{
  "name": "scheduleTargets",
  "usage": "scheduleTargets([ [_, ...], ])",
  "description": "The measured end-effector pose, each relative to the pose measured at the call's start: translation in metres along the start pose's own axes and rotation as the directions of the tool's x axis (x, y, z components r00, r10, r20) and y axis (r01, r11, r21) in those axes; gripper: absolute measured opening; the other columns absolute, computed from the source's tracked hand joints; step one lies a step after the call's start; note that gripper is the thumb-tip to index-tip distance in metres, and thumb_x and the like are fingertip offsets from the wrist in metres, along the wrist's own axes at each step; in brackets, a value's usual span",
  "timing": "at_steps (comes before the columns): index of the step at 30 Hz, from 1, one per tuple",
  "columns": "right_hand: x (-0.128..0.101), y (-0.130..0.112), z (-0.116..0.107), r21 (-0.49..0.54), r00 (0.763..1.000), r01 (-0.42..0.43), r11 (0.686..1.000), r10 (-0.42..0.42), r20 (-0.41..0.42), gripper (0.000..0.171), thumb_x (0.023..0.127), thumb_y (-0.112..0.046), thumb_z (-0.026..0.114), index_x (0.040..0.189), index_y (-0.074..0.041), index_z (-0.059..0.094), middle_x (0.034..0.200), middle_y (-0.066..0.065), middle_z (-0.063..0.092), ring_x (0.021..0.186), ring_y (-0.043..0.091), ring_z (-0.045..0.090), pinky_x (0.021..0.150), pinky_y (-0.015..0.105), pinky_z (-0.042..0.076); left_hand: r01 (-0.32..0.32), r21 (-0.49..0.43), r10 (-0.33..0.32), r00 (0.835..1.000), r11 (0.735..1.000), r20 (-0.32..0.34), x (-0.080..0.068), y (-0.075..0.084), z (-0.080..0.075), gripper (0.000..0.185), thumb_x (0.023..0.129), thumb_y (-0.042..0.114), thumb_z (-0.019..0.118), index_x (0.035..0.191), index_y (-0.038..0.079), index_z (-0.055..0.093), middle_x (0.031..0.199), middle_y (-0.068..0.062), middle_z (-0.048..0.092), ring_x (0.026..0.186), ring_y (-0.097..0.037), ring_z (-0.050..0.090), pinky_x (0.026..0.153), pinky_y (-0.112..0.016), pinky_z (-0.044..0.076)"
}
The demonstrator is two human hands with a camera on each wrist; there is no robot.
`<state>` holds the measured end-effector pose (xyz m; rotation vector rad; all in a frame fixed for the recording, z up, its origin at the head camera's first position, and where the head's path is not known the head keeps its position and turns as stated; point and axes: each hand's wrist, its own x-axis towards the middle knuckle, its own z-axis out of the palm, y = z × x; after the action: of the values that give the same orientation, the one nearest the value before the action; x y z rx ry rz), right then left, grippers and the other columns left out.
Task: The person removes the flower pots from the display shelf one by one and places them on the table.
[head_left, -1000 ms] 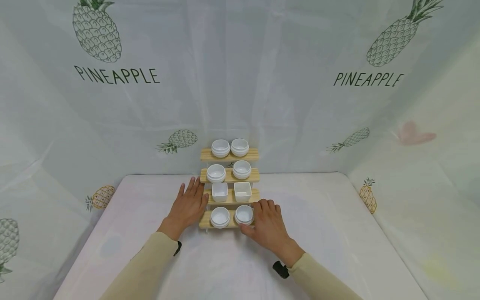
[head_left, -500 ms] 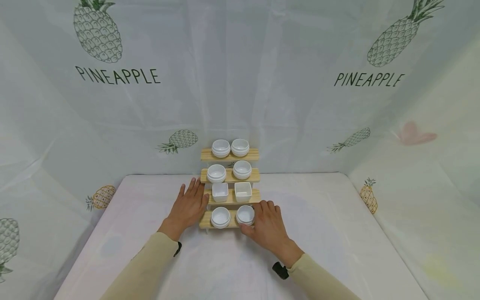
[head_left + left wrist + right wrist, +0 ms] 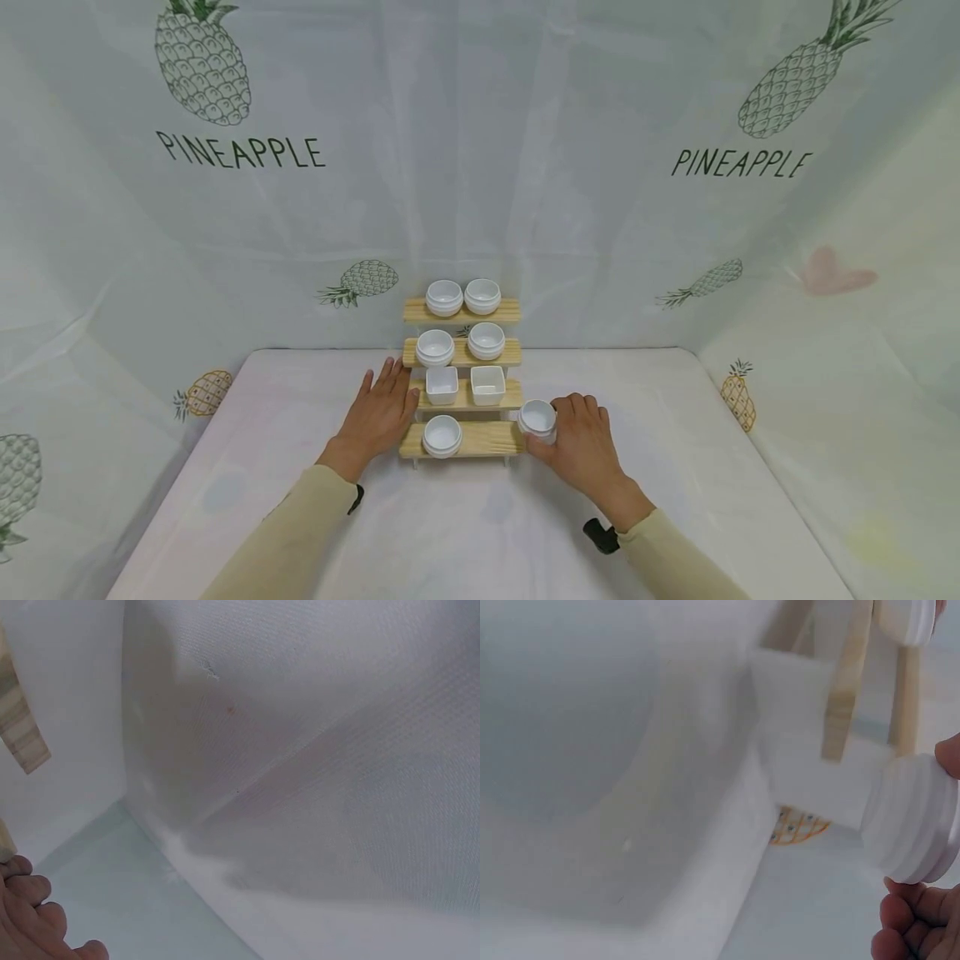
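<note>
My right hand (image 3: 586, 446) pinches a round white ramekin (image 3: 537, 419) between thumb and fingers, just off the right end of the lowest wooden shelf. In the right wrist view the ridged ramekin (image 3: 911, 817) sits between the thumb and curled fingers. My left hand (image 3: 377, 414) lies with straight fingers along the left side of the stepped shelf stand (image 3: 487, 438). One round ramekin (image 3: 442, 436) stays on the lowest shelf. Above it are two square dishes, the left one (image 3: 442, 385) and the right one (image 3: 487, 385). Several round ramekins (image 3: 435, 347) fill the two upper shelves.
A white cloth (image 3: 450, 533) covers the table, and a pineapple-print curtain (image 3: 480, 167) hangs right behind the stand. More curtain closes off the left and right sides. Black straps (image 3: 602, 536) show at the wrists.
My right hand has lifted the right ramekin away from the lowest shelf and moved it to the right, baring the wood there. The left hand keeps its place.
</note>
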<state>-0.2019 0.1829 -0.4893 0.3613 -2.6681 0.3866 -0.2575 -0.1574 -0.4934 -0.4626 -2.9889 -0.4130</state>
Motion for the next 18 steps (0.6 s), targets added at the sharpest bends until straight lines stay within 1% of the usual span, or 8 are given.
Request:
scheduleTargets([
  [3, 0.002, 0.017, 0.002, 0.002, 0.999, -0.042, 0.999, 0.042, 0.004, 0.058, 0.08, -0.046, 0.084, 0.106, 0.002, 0.065, 0.098, 0.015, 0.062, 0.092, 0.034, 0.052, 0.077, 0.043, 0.041, -0.004, -0.006, 0.004, 1.0, 1.0, -0.006, 0.0, 0.0, 0.001, 0.066, 0.117, 0.041, 0.025, 0.165, -0.004, 0.027, 0.173, -0.021, 0.023, 0.162, -0.038, 0.019, 0.131, -0.063, 0.015],
  [6, 0.005, 0.031, 0.01, -0.014, 0.998, -0.055, 0.998, 0.055, 0.004, 0.059, 0.081, -0.046, 0.083, 0.107, 0.004, 0.065, 0.098, 0.017, 0.062, 0.093, 0.036, 0.053, 0.076, 0.044, 0.042, 0.0, -0.015, 0.0, 1.0, 1.0, -0.008, -0.001, -0.001, 0.002, 0.066, 0.117, 0.041, 0.024, 0.165, -0.004, 0.026, 0.173, -0.021, 0.023, 0.163, -0.038, 0.019, 0.131, -0.063, 0.015],
  [12, 0.01, 0.048, 0.027, -0.028, 0.999, -0.027, 0.999, 0.028, 0.033, 0.058, 0.084, -0.043, 0.083, 0.108, 0.007, 0.066, 0.099, 0.019, 0.063, 0.09, 0.036, 0.054, 0.073, 0.044, 0.042, 0.002, -0.052, -0.003, 1.0, 0.999, -0.023, -0.001, -0.001, 0.003, 0.066, 0.116, 0.039, 0.024, 0.164, -0.006, 0.028, 0.172, -0.023, 0.024, 0.162, -0.04, 0.021, 0.13, -0.064, 0.016],
  [18, 0.012, 0.054, 0.039, -0.044, 0.999, -0.002, 0.999, 0.004, 0.054, 0.056, 0.086, -0.04, 0.084, 0.108, 0.008, 0.067, 0.099, 0.02, 0.064, 0.09, 0.037, 0.054, 0.072, 0.043, 0.043, -0.002, -0.077, 0.0, 1.0, 0.997, -0.029, -0.001, 0.0, 0.004, 0.066, 0.116, 0.04, 0.023, 0.163, -0.007, 0.029, 0.172, -0.024, 0.026, 0.161, -0.042, 0.021, 0.13, -0.064, 0.016],
])
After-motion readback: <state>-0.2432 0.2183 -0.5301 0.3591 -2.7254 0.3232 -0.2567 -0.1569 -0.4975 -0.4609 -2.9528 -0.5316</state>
